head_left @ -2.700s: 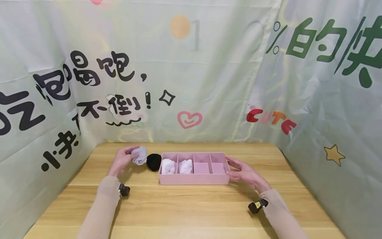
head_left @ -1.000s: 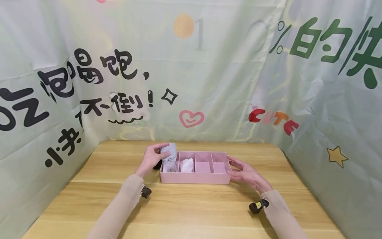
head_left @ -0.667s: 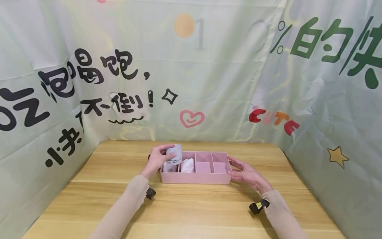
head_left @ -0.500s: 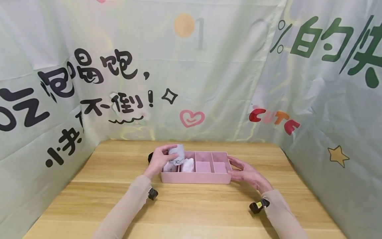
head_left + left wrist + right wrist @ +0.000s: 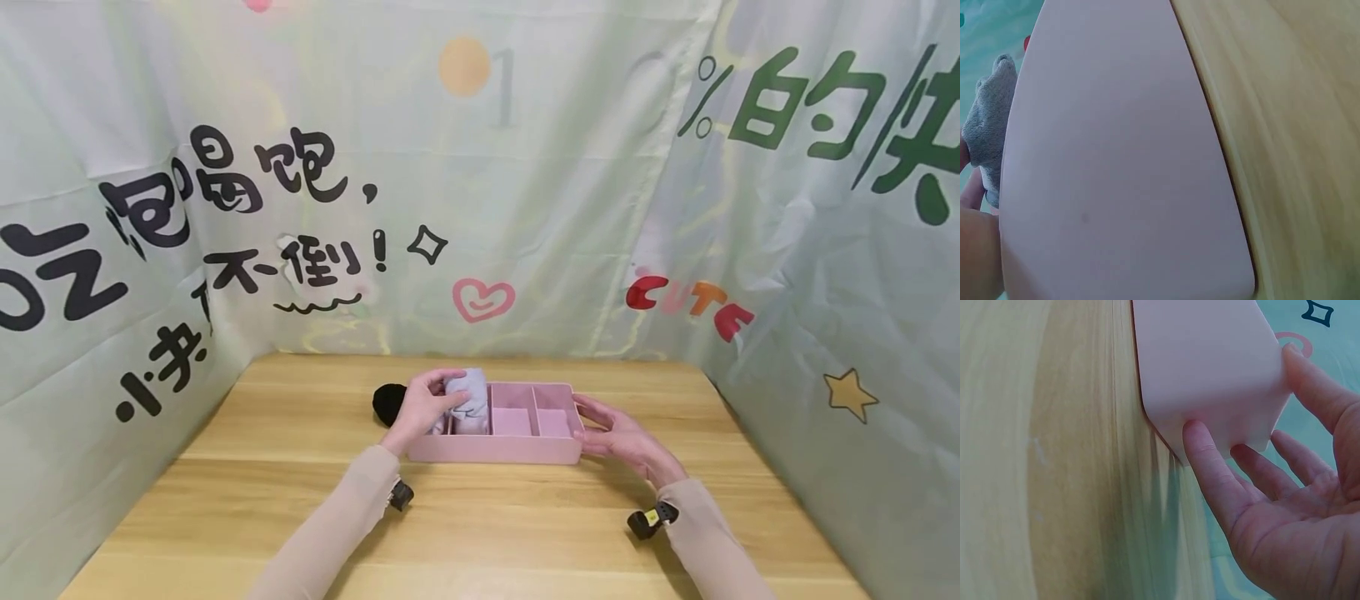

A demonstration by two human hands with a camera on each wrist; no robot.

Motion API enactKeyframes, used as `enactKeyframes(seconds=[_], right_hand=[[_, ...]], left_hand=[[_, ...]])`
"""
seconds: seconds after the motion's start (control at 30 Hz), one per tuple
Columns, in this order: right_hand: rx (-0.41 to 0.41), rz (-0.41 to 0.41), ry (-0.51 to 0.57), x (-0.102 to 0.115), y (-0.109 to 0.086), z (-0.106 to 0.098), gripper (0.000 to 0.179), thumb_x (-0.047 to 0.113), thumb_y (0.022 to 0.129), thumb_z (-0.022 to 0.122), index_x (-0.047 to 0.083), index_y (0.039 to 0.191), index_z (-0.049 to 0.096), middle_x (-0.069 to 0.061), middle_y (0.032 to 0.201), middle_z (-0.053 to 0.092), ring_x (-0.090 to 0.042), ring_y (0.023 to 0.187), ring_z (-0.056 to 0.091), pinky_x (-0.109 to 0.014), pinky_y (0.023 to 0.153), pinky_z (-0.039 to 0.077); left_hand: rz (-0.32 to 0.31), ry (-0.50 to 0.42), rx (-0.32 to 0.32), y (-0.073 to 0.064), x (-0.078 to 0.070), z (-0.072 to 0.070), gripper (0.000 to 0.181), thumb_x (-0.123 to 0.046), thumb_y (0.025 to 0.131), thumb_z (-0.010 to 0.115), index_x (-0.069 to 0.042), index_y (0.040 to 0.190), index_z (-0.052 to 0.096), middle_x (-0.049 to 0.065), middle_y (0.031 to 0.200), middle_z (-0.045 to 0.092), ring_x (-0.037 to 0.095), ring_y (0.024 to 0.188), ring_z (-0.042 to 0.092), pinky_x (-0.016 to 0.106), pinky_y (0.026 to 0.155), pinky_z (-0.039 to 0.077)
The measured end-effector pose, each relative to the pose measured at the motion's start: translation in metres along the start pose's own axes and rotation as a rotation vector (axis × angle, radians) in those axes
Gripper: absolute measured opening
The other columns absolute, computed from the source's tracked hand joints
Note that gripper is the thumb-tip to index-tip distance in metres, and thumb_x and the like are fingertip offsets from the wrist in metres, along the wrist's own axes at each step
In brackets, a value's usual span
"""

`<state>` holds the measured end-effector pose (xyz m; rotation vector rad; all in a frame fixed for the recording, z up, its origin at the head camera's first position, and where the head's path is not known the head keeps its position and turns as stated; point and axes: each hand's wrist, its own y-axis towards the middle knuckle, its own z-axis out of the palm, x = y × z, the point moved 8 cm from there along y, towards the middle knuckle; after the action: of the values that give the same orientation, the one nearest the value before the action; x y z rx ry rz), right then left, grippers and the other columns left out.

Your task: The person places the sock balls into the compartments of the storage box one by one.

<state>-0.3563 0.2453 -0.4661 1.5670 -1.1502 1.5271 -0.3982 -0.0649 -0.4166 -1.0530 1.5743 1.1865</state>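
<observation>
My left hand (image 5: 422, 406) pinches a balled grey sock (image 5: 468, 392) between thumb and fingers. It is over the second compartment from the left of a pink divided storage box (image 5: 510, 451). Below it a white balled sock (image 5: 472, 426) lies in that compartment, mostly covered. Another white sock (image 5: 437, 427) shows as a sliver in the leftmost compartment, behind my hand. In the left wrist view the grey sock (image 5: 991, 119) sticks out past the box wall. My right hand (image 5: 622, 442) has its fingers spread against the box's right end; fingertips touch the wall (image 5: 1210, 362).
A black balled sock (image 5: 388, 405) sits on the wooden table (image 5: 510, 525), just left of the box. The two compartments on the right hold nothing. Printed cloth curtains (image 5: 555, 208) stand behind and on both sides of the table.
My left hand has carried the grey sock rightward from beside the black sock, past the leftmost compartment, to above the second one. The right hand has stayed against the box end.
</observation>
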Motion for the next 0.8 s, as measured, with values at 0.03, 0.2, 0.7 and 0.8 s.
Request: enactKeyframes(seconds=[0.03,0.2,0.7,0.8], right_hand=[[-0.001,0.004,-0.004,-0.001,0.0,0.0,0.079,0.005,0.094,0.064,0.009,0.157,0.017,-0.021,0.163,0.012,-0.046,0.142,0.029,-0.037,0.098,0.052],[0.001,-0.001,-0.015,-0.001,-0.002,0.001,0.077,0.003,0.095,0.062,0.009,0.157,0.017,-0.021,0.163,0.012,-0.047,0.142,0.029,-0.037,0.098,0.051],[-0.007,-0.004,0.006,-0.001,-0.001,0.001,0.078,0.005,0.094,0.064,0.01,0.157,0.019,-0.02,0.163,0.013,-0.046,0.143,0.026,-0.039,0.099,0.051],[-0.006,-0.003,-0.004,-0.001,-0.002,0.0,0.078,0.005,0.094,0.064,0.01,0.157,0.019,-0.02,0.163,0.013,-0.046,0.144,0.026,-0.039,0.099,0.051]], left_hand=[[0.004,-0.002,0.0,-0.001,0.0,0.002,0.038,-0.008,0.082,0.079,-0.006,0.118,0.07,0.016,0.106,0.071,0.011,0.082,0.064,0.02,0.068,0.053],[0.033,-0.009,-0.001,0.001,-0.001,0.014,0.037,-0.006,0.08,0.08,-0.004,0.116,0.07,0.017,0.102,0.072,0.011,0.083,0.066,0.021,0.07,0.055],[0.044,-0.029,0.08,0.006,-0.013,0.041,0.035,0.001,0.081,0.077,0.006,0.114,0.067,0.028,0.103,0.068,0.013,0.081,0.062,0.019,0.068,0.051],[0.032,-0.027,0.085,0.009,-0.014,0.044,0.036,0.002,0.082,0.075,0.009,0.116,0.065,0.03,0.107,0.066,0.015,0.084,0.061,0.019,0.068,0.051]])
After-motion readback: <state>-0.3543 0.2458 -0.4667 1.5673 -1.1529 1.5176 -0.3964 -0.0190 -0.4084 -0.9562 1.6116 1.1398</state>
